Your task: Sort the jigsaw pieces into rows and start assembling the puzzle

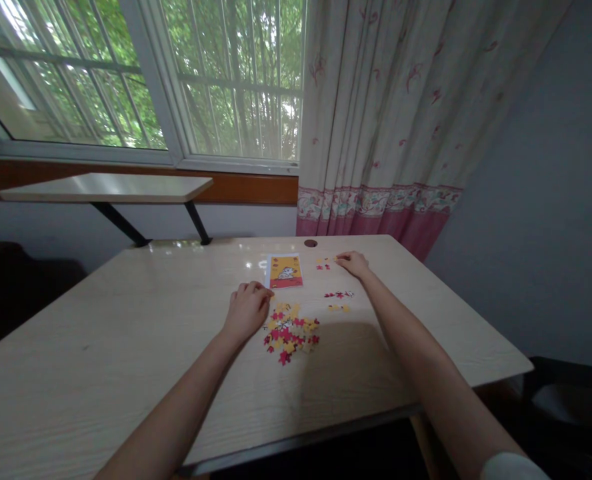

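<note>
A heap of small red, yellow and white jigsaw puzzle pieces (291, 333) lies on the wooden desk, just right of my left hand (249, 307). That hand is closed, with a bit of a yellow puzzle piece (272, 294) showing at its fingertips. Farther off, my right hand (355, 263) pinches a yellow puzzle piece (335, 258) at the end of a few laid-out pieces (323, 267). Between the hands lies a picture card (286, 272) of a white animal on orange and red. A row of red and white pieces (339, 294) sits above some yellow pieces (339, 308).
The desk (126, 347) has a round cable hole (311, 243) near its back edge. A raised shelf (111, 187) on black legs stands at the back left. Behind are a barred window (236, 87) and a patterned curtain (376, 133). Dark furniture (576, 400) shows at the right.
</note>
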Demonstrator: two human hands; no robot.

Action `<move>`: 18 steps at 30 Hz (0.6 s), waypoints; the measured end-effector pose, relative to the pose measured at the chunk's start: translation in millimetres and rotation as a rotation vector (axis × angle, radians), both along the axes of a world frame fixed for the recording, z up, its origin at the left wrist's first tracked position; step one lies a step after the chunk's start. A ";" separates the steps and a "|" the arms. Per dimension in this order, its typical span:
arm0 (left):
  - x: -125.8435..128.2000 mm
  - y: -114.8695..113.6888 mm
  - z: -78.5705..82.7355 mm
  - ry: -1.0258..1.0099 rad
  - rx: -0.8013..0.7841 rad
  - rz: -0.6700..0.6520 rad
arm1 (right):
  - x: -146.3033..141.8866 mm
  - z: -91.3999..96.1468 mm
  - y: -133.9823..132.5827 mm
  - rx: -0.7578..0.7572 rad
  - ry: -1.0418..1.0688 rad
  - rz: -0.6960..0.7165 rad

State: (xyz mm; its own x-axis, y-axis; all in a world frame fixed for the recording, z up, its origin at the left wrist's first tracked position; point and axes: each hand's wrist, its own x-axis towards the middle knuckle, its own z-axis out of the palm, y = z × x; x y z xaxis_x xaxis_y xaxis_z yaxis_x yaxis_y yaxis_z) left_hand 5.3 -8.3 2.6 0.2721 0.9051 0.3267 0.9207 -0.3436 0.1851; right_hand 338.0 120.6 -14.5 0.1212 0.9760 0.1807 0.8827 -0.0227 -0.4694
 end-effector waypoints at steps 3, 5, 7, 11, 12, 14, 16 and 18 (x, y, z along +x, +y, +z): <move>-0.6 0.7 0.0 0.012 -0.004 0.000 | -1.1 1.2 -0.5 -0.024 -0.013 -0.015; -1.2 1.5 -0.9 0.022 -0.015 -0.002 | -1.2 1.7 -0.9 -0.037 -0.019 -0.017; -1.9 2.3 -1.9 0.028 -0.022 0.007 | -1.1 1.9 -1.2 -0.044 -0.023 -0.015; -3.4 3.2 -2.4 0.030 -0.015 0.027 | -0.3 2.6 -1.8 -0.044 -0.030 0.000; -3.5 3.3 -2.1 0.030 -0.013 0.031 | 0.1 3.3 -2.4 -0.041 -0.032 0.006; -3.4 3.3 -0.9 0.035 -0.017 0.038 | 1.3 5.6 -5.1 -0.028 -0.040 0.019; -2.8 3.3 0.6 0.039 -0.028 0.040 | 2.8 9.1 -10.8 0.001 -0.051 0.032; -2.0 3.4 2.0 0.038 -0.045 0.043 | 4.5 12.9 -20.4 0.036 -0.061 0.046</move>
State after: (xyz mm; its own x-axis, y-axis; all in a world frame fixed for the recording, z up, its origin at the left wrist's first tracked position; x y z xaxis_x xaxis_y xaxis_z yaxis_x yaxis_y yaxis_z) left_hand 3.3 -4.9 4.6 0.2442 0.9297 0.2757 0.9410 -0.2959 0.1644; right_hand 342.5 100.2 -1.6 0.0646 0.9730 0.2214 0.9092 0.0340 -0.4149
